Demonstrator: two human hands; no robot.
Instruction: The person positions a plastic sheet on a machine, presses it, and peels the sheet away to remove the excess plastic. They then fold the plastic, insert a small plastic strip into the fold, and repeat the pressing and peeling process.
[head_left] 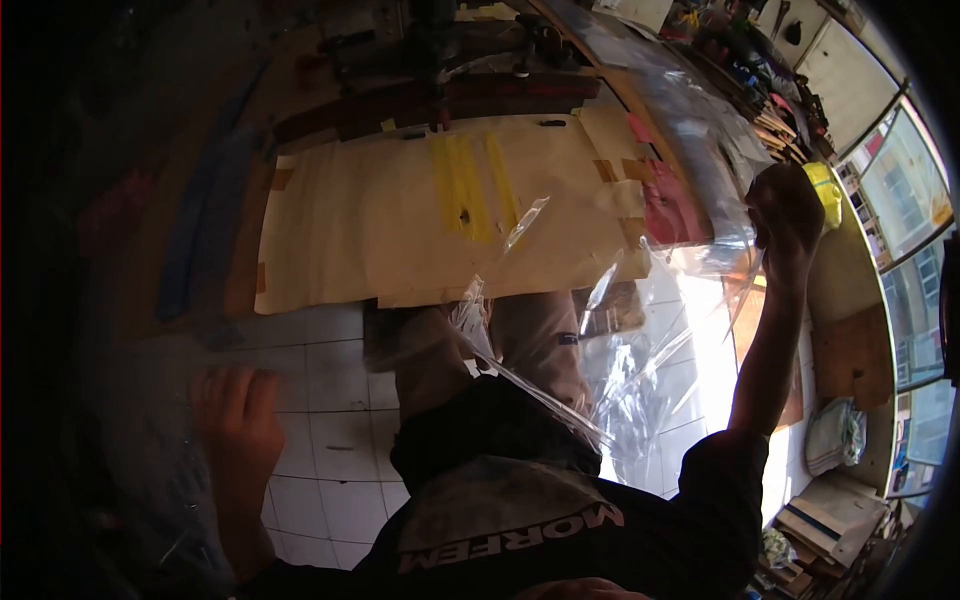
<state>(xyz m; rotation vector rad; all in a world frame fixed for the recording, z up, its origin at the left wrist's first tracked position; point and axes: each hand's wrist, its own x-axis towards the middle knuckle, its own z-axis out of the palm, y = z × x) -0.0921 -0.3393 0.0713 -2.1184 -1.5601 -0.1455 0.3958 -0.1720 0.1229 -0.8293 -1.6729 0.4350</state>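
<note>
Clear plastic film point(640, 370) hangs in the air between our two hands, and that is where the work stands as far as we can judge. The sheet is lifted and partly spread, but none of it lies flat on the bench point(340, 230) yet. Our right hand point(788, 215) is raised high at the far end of the bench, fingers closed tight on the upper edge of the film. Our left hand point(235, 420) sits low over the tiled floor point(330, 400), hazy behind the plastic, with its fingers folded shut on the other end as best we can make out. The middle of the sheet is creased and bunched in front of our legs – smoothing it out looks like the part left to do. Brown paper covers the bench top, with strips of yellow tape point(465, 185) stuck across it and a pink scrap point(668, 205) just beside the right edge, below the raised hand. The only writing we can read is on our own black shirt point(500, 440): white block letters spelling MORFEM point(512, 540), upside down from where we look. Shelves and clutter behind the bench are too small and dim for any label to come through.
</note>
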